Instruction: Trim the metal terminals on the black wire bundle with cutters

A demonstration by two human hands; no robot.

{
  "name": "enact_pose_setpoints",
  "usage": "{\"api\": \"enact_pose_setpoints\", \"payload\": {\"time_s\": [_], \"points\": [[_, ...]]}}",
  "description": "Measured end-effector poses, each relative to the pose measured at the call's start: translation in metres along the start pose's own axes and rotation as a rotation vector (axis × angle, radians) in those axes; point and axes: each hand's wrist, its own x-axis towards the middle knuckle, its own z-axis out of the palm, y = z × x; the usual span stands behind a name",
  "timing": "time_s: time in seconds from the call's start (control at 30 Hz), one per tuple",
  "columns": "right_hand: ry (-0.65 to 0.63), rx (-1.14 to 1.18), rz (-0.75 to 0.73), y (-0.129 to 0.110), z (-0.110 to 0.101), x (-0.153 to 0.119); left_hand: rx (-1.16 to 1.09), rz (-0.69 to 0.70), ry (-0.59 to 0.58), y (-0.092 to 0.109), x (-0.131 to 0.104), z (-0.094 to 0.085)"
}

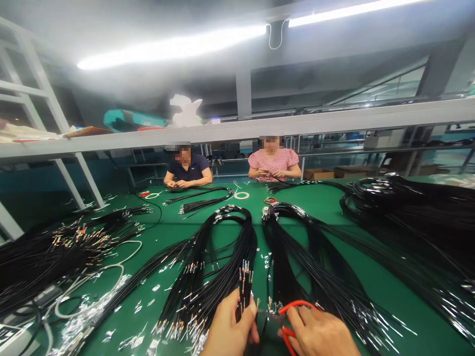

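My left hand (230, 329) pinches a small bunch of black wires (243, 284) with metal terminal ends, held upright near the table's front edge. My right hand (319, 332) grips red-handled scissors (293, 311), their tip pointing left toward the wire ends. Both hands sit close together over the green table (326, 198). A long looped bundle of black wires (226, 237) runs away from my left hand, and a second looped bundle (297, 247) lies to its right.
Heaps of black wires lie at the left (55, 247) and right (415, 212). White cable (111, 269) coils at the left. Two people (187, 168) (273, 160) sit at the far side handling wires. A tape roll (241, 195) and red scissors (270, 200) lie near them. A shelf (237, 129) spans overhead.
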Motion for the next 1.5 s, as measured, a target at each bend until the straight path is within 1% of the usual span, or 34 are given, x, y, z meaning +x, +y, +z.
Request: {"api": "enact_pose_setpoints", "payload": {"time_s": [0.13,0.23,0.4,0.53,0.73,0.8,0.93,1.0,1.1,1.13,1.17,1.23,1.27,1.3,1.33,1.4,1.47,1.5], "points": [[-0.009,0.046,0.046,-0.001,0.004,-0.002,-0.008,-0.013,-0.004,0.006,-0.002,-0.002],[-0.038,0.069,0.051,-0.002,0.003,-0.001,-0.042,-0.03,-0.038,0.009,-0.002,-0.005],[-0.053,0.058,0.099,-0.006,-0.001,0.001,-0.079,-0.049,-0.08,0.004,0.001,-0.006],[-0.063,0.03,0.113,-0.009,0.0,0.001,-0.058,-0.025,-0.046,-0.001,0.002,-0.004],[-0.072,0.008,0.094,-0.012,-0.005,0.002,0.007,-0.006,0.009,-0.006,0.0,0.0],[-0.076,0.018,0.085,-0.012,-0.005,0.002,-0.003,-0.01,0.009,-0.006,0.0,-0.001],[-0.088,0.067,0.066,-0.012,0.001,0.0,-0.052,-0.002,-0.027,-0.003,0.002,-0.004],[-0.093,0.102,0.107,-0.01,0.003,0.0,-0.105,-0.023,-0.046,-0.002,0.003,-0.007],[-0.105,0.161,0.267,-0.006,-0.002,0.004,-0.242,-0.061,-0.113,-0.004,0.005,-0.009],[-0.123,0.239,0.342,-0.004,-0.005,0.006,-0.296,-0.088,-0.152,-0.005,0.005,-0.009],[-0.156,0.39,0.436,-0.003,-0.008,0.009,-0.354,-0.128,-0.192,-0.006,0.005,-0.009],[-0.251,0.823,0.634,-0.002,-0.012,0.014,-0.437,-0.205,-0.278,-0.007,0.004,-0.009],[-0.297,1.033,0.715,-0.002,-0.013,0.016,-0.444,-0.248,-0.313,-0.006,0.003,-0.009],[-0.333,1.193,0.771,-0.004,-0.014,0.018,-0.429,-0.283,-0.342,-0.004,0.003,-0.009],[-0.352,1.282,0.803,-0.006,-0.014,0.02,-0.406,-0.309,-0.371,-0.002,0.002,-0.01],[-0.37,1.347,0.832,-0.012,-0.013,0.021,-0.372,-0.32,-0.447,0.001,0.0,-0.012],[-0.384,1.407,0.858,-0.019,-0.012,0.021,-0.377,-0.294,-0.523,0.003,-0.001,-0.013],[-0.389,1.431,0.866,-0.022,-0.012,0.021,-0.373,-0.276,-0.543,0.002,-0.001,-0.014]]}}
